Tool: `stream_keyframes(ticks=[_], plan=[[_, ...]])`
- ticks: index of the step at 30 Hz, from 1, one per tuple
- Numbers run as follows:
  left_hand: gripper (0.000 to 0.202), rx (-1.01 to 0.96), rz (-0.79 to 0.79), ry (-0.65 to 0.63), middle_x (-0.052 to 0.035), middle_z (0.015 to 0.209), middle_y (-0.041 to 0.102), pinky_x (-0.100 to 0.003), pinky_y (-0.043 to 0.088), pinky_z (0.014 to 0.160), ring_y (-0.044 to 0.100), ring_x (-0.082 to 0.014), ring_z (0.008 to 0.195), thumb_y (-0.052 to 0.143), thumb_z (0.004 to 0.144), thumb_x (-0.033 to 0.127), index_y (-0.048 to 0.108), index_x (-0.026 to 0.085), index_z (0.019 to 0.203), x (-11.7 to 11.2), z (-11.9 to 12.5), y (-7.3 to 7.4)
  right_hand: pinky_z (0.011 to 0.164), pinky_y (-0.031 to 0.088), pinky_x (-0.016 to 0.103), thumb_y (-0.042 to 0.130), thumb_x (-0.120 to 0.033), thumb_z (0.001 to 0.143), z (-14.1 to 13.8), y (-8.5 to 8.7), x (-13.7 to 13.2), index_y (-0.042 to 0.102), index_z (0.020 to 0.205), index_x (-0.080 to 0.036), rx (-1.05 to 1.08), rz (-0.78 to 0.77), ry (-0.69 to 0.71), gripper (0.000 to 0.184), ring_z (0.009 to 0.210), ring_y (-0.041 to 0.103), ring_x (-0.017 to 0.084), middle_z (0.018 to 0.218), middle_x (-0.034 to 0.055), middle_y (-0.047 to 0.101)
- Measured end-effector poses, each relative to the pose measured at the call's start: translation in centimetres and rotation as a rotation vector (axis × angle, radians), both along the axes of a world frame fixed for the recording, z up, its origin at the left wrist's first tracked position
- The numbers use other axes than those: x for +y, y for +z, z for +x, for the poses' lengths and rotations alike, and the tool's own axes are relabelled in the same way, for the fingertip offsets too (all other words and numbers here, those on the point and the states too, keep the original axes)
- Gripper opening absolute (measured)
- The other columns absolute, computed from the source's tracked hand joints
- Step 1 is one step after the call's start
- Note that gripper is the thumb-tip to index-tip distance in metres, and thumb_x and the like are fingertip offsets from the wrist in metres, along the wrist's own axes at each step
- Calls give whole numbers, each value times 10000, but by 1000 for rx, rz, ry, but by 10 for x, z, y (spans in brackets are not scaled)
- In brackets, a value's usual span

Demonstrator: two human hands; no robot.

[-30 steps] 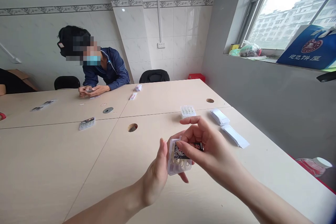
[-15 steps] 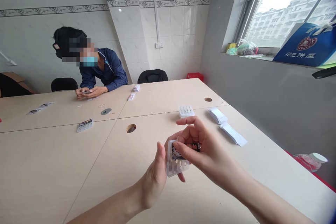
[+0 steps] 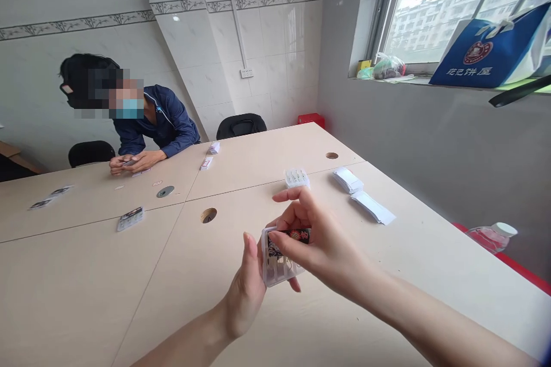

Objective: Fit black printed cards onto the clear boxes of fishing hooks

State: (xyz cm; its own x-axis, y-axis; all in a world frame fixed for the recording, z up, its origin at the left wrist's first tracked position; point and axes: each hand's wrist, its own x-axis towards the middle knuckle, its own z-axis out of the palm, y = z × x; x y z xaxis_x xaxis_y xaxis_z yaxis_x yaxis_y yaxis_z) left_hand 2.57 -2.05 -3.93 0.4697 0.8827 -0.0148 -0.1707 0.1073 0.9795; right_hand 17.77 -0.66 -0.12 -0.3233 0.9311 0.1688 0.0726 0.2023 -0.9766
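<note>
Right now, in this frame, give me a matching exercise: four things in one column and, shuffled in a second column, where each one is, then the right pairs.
Things
1. blue bag
2. clear plastic box
3. white paper stack
4. round hole

Places
A. cut into the tabletop
B. standing on the window sill
C. lying on the tabletop near the wall
D. held between the left hand and the right hand

Pairs: 1-B, 2-D, 3-C, 4-A
</note>
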Motion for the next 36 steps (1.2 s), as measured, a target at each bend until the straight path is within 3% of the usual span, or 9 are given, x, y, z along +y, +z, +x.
stream_keyframes(ticks=[6, 11, 19, 27, 32, 36], plan=[[777, -8, -28, 23, -117, 1300, 584, -415, 474, 847, 561, -268, 1014, 26, 923, 633, 583, 199, 1247, 0, 0, -2, 325, 411, 162, 559, -139, 826, 0, 0, -1, 430, 1185, -314, -16, 8, 7, 420, 703, 679, 168, 888, -14, 621], [789, 27, -23, 37, -115, 1231, 630, -423, 457, 870, 582, -269, 983, 45, 911, 662, 621, 193, 1179, 0, -1, -4, 379, 462, 189, 569, -138, 814, 1, 3, -2, 439, 1192, -292, -55, 31, 0, 428, 682, 639, 155, 897, -1, 619], [779, 39, -9, 59, -90, 1272, 609, -408, 385, 985, 460, -295, 1219, 60, 902, 683, 613, 215, 1190, 1, -2, -5, 552, 493, 242, 574, -111, 798, 1, 5, -5, 464, 1176, -272, -123, 102, -44, 425, 794, 645, 167, 897, -1, 653], [794, 58, 11, 35, -84, 1237, 629, -398, 329, 1035, 435, -281, 1254, 21, 911, 662, 636, 215, 1140, 0, -3, -3, 562, 481, 254, 574, -110, 798, 0, 6, -6, 470, 1168, -287, -125, 107, -50, 423, 791, 638, 170, 893, -2, 654], [776, 47, 22, 46, -88, 1244, 631, -398, 357, 1013, 442, -283, 1253, 37, 924, 646, 626, 208, 1176, 1, -4, -2, 551, 477, 256, 575, -118, 813, -1, 6, -7, 470, 1167, -283, -128, 119, -62, 404, 770, 636, 168, 873, -4, 646], [738, 22, -29, 90, -93, 1254, 628, -389, 445, 910, 499, -288, 1196, 79, 941, 631, 620, 203, 1204, 2, -2, 1, 550, 487, 261, 549, -126, 849, -1, 3, -6, 451, 1165, -305, -129, 110, -28, 376, 674, 626, 133, 869, -32, 636]])
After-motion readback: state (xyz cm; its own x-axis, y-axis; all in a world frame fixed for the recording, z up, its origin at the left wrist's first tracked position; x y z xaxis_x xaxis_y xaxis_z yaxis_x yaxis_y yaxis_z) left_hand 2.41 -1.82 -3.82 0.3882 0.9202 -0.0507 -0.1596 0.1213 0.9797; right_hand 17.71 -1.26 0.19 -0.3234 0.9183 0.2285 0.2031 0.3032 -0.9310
